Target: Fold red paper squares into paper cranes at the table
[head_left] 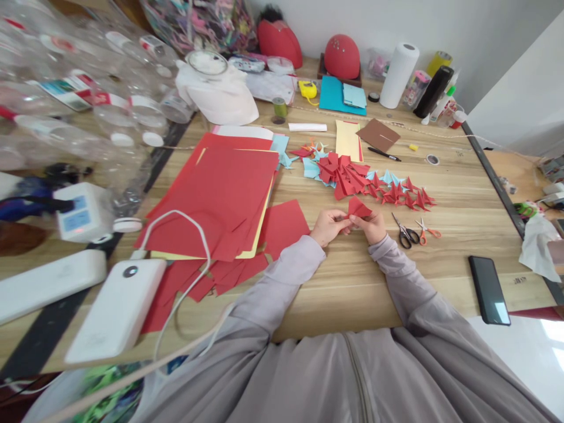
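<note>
A small folded piece of red paper (359, 207) is held up between my two hands over the middle of the table. My left hand (326, 227) pinches its lower left side, fingers closed. On the right, my right hand (373, 226) grips it with thumb and fingers. Just beyond them lies a heap of folded red paper pieces (341, 173), with light blue ones mixed in and pointed red shapes (412, 195) trailing to the right. A square red sheet (287, 223) rests left of my left hand. Black-handled scissors (406, 234) and orange-handled scissors (426, 231) lie right of my right hand.
A stack of red paper (229, 194) covers the table's left part. Nearer me is a white power bank (118, 305) with a cable. Plastic bottles (114, 111) crowd the far left. A phone (488, 289) lies at the right edge; a white roll (399, 76) stands behind.
</note>
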`<state>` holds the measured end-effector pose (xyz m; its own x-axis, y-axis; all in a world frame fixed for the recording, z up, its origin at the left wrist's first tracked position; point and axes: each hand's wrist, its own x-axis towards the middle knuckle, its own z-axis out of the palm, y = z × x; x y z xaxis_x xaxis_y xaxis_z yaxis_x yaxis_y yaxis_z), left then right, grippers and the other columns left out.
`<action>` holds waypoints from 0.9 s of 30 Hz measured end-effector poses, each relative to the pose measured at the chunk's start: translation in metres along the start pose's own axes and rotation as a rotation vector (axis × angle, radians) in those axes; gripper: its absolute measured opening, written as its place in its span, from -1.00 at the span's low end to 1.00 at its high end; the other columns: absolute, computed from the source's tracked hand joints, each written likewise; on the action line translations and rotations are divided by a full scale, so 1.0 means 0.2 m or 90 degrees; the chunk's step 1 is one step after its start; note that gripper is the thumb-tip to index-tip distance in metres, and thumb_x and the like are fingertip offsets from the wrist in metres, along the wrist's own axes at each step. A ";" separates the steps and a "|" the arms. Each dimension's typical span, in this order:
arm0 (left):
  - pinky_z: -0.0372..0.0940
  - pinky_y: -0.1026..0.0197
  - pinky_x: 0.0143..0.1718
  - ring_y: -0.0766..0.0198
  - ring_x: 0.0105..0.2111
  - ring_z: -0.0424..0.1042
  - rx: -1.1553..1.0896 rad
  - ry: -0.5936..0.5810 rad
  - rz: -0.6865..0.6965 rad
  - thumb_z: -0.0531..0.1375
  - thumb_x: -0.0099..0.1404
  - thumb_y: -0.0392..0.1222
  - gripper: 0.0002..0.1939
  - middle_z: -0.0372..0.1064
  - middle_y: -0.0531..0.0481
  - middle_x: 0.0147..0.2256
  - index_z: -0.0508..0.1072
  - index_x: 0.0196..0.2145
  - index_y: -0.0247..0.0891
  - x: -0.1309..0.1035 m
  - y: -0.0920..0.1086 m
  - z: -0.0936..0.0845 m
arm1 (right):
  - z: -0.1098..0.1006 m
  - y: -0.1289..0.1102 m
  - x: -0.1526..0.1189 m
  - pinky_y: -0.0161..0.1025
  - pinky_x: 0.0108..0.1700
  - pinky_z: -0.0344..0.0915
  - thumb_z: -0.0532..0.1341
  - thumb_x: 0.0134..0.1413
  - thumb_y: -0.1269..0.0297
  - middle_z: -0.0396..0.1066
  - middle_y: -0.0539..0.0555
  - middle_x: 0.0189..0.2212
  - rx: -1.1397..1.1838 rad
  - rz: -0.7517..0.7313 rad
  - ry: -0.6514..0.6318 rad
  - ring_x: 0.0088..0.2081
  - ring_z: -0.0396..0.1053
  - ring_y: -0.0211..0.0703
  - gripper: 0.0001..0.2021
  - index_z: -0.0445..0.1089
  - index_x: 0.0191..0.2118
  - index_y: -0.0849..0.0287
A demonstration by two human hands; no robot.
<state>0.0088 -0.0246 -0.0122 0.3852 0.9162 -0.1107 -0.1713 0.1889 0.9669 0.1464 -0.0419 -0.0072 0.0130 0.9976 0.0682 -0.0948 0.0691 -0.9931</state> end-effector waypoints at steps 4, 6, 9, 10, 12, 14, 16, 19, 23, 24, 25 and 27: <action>0.25 0.31 -0.60 0.37 -0.66 0.34 0.024 0.004 0.013 0.36 -0.14 0.02 -0.64 0.40 0.01 -0.63 0.44 -0.54 -0.36 -0.01 0.02 0.01 | 0.00 0.03 0.00 -0.34 -0.58 0.20 0.35 -0.20 0.13 0.35 -0.05 -0.70 0.000 0.002 0.024 -0.65 0.23 -0.36 -0.76 0.42 -0.59 0.21; 0.26 0.31 -0.60 0.36 -0.66 0.34 0.022 0.005 0.022 0.36 -0.14 0.01 -0.64 0.40 0.01 -0.63 0.44 -0.54 -0.36 -0.01 0.03 0.01 | 0.00 0.04 0.00 -0.34 -0.59 0.19 0.35 -0.21 0.13 0.33 -0.05 -0.70 0.003 0.002 0.041 -0.65 0.21 -0.36 -0.76 0.42 -0.59 0.21; 0.26 0.31 -0.59 0.35 -0.65 0.36 0.022 0.013 0.029 0.36 -0.13 0.01 -0.65 0.40 0.01 -0.63 0.44 -0.54 -0.36 -0.01 0.02 0.02 | 0.01 0.04 0.01 -0.33 -0.57 0.20 0.36 -0.24 0.13 0.33 -0.06 -0.69 0.006 0.009 0.050 -0.64 0.22 -0.34 -0.76 0.41 -0.58 0.21; 0.25 0.31 -0.59 0.35 -0.66 0.36 0.030 0.016 0.029 0.36 -0.12 0.00 -0.65 0.39 0.01 -0.64 0.44 -0.54 -0.36 -0.01 0.02 0.02 | 0.01 0.04 0.01 -0.33 -0.55 0.21 0.37 -0.27 0.14 0.34 -0.06 -0.68 0.005 0.011 0.056 -0.63 0.23 -0.34 -0.75 0.40 -0.58 0.21; 0.24 0.32 -0.60 0.35 -0.66 0.36 0.051 0.025 0.026 0.36 -0.12 -0.01 -0.67 0.37 0.03 -0.67 0.43 -0.56 -0.36 -0.01 0.01 0.02 | 0.02 0.03 0.01 -0.33 -0.52 0.23 0.40 -0.33 0.16 0.33 -0.07 -0.66 -0.003 0.011 0.081 -0.61 0.24 -0.34 -0.74 0.37 -0.60 0.21; 0.24 0.32 -0.60 0.35 -0.66 0.36 0.062 0.028 0.023 0.36 -0.11 -0.01 -0.67 0.36 0.03 -0.68 0.42 -0.58 -0.35 -0.02 0.01 0.02 | 0.02 0.03 0.01 -0.33 -0.50 0.23 0.41 -0.36 0.18 0.33 -0.08 -0.65 -0.011 0.004 0.105 -0.59 0.24 -0.34 -0.74 0.35 -0.60 0.20; 0.25 0.32 -0.59 0.35 -0.65 0.36 0.063 0.021 0.018 0.36 -0.11 -0.02 -0.67 0.37 0.03 -0.67 0.42 -0.58 -0.35 -0.02 0.01 0.03 | 0.02 0.03 0.01 -0.33 -0.48 0.24 0.40 -0.33 0.17 0.34 -0.07 -0.63 -0.013 0.001 0.106 -0.57 0.25 -0.33 -0.75 0.37 -0.57 0.20; 0.25 0.32 -0.58 0.35 -0.65 0.36 0.074 -0.001 0.008 0.36 -0.11 -0.03 -0.68 0.37 0.03 -0.67 0.41 -0.58 -0.35 -0.03 0.02 0.03 | 0.01 0.05 0.01 -0.32 -0.51 0.22 0.35 -0.24 0.12 0.32 -0.07 -0.65 0.012 0.008 0.112 -0.59 0.24 -0.33 -0.74 0.36 -0.60 0.20; 0.24 0.32 -0.58 0.35 -0.65 0.36 0.095 -0.004 -0.002 0.36 -0.12 -0.04 -0.68 0.37 0.03 -0.68 0.39 -0.59 -0.34 -0.03 0.02 0.04 | 0.00 0.08 0.03 -0.35 -0.56 0.15 0.35 -0.23 0.14 0.25 -0.10 -0.70 0.067 0.008 0.151 -0.63 0.19 -0.36 -0.70 0.29 -0.66 0.20; 0.24 0.32 -0.58 0.35 -0.65 0.36 0.098 -0.002 -0.001 0.37 -0.13 -0.04 -0.68 0.37 0.03 -0.68 0.39 -0.59 -0.34 -0.03 0.02 0.04 | 0.00 0.08 0.03 -0.35 -0.55 0.15 0.37 -0.26 0.16 0.24 -0.11 -0.69 0.076 0.006 0.155 -0.63 0.19 -0.37 -0.70 0.28 -0.66 0.20; 0.23 0.32 -0.58 0.35 -0.65 0.36 0.102 -0.003 0.000 0.37 -0.13 -0.03 -0.67 0.37 0.03 -0.68 0.39 -0.59 -0.33 -0.03 0.02 0.04 | 0.00 0.08 0.03 -0.35 -0.55 0.16 0.38 -0.28 0.16 0.24 -0.11 -0.69 0.084 0.006 0.159 -0.62 0.19 -0.37 -0.70 0.28 -0.66 0.19; 0.23 0.32 -0.59 0.35 -0.66 0.36 0.108 -0.009 0.002 0.36 -0.13 -0.03 -0.67 0.37 0.03 -0.68 0.38 -0.60 -0.33 -0.03 0.01 0.04 | 0.00 0.07 0.03 -0.34 -0.54 0.16 0.39 -0.31 0.14 0.24 -0.11 -0.69 0.093 0.017 0.163 -0.62 0.20 -0.36 -0.68 0.27 -0.66 0.19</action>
<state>0.0132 -0.0320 -0.0071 0.3982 0.9112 -0.1056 -0.0167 0.1223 0.9924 0.1444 -0.0348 -0.0204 0.2575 0.9663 -0.0030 -0.2405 0.0611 -0.9687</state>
